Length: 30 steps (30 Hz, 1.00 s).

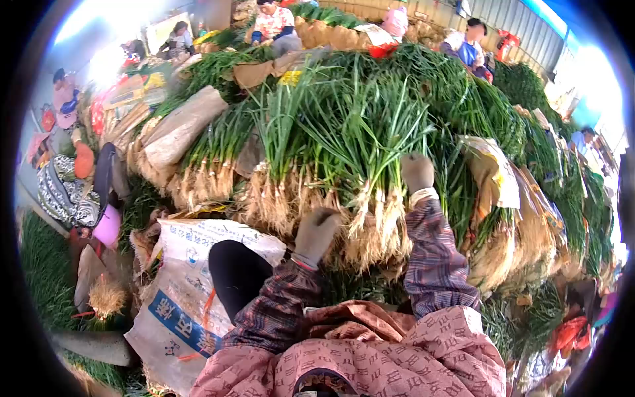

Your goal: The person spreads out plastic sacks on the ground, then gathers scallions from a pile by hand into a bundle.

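Observation:
A thick heap of green onions (pixel 377 132) lies in front of me, long green leaves pointing away and pale roots (pixel 377 231) towards me. My left hand (pixel 317 235), in a light glove, is closed beside the roots, left of the nearest bunch. Its curled fingers hide whatever may be in them. Farther out, my right hand (pixel 418 173), also gloved, is closed against the leaves at the right side of that bunch. I cannot make out what its fingers hold.
A white printed sack (pixel 198 264) lies by my dark-clad knee (pixel 238 274). Brown sacking (pixel 185 126) and another sack (pixel 493 172) cover parts of the heap. Several people, including a person (pixel 466 46) at the back right, sit around the pile.

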Each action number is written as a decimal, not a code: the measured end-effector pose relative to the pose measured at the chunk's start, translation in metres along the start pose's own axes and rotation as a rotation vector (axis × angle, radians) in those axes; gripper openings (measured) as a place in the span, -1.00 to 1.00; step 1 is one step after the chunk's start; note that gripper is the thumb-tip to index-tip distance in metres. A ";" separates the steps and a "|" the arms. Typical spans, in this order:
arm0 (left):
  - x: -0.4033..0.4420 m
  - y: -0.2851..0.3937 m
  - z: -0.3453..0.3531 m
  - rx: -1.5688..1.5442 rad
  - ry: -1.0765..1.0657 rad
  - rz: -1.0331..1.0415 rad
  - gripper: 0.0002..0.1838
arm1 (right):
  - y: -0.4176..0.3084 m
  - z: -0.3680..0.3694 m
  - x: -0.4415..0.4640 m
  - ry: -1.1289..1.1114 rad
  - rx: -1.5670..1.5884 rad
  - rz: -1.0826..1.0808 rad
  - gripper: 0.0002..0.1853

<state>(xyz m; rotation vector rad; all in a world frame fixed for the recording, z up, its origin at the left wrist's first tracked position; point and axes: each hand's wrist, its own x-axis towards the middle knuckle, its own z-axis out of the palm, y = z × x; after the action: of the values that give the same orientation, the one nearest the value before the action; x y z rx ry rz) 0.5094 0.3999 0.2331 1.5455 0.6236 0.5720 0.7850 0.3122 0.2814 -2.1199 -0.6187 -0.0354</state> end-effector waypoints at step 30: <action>-0.043 0.001 0.004 -0.345 -0.557 -0.233 -0.68 | -0.025 0.000 -0.103 -0.755 0.713 0.404 -0.74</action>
<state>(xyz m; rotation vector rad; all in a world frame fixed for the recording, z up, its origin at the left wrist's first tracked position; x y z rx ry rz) 0.4808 0.3672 0.2344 1.2066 0.2515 0.0512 0.6835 0.2813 0.2750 -1.4662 -0.4994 1.0865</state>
